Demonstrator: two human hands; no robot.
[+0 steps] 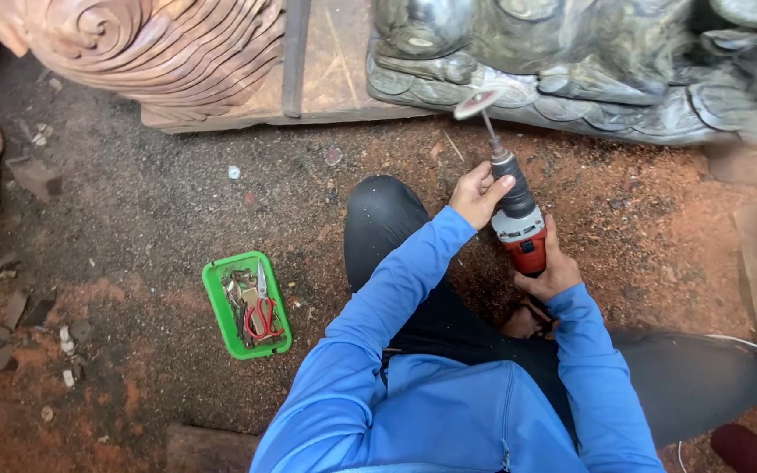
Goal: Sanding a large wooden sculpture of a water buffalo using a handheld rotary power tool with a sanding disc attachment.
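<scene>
On a dirt floor (pixel 159 201) strewn with reddish sawdust, beside a dark carved sculpture (pixel 589 70) (a paler carving (pixel 159 52) sits left), a green tray (pixel 218 308) holds red-handled scissors (pixel 262 314) and metal bits. The left hand (pixel 477 194) and right hand (pixel 552 267) both wrap the rotary grinder (pixel 514 215), its disc touching the dark carving's base.

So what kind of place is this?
Probably a wood-carving workshop: a dark carving and a reddish carving stand on a sawdust floor, and both hands hold a rotary grinder.
</scene>
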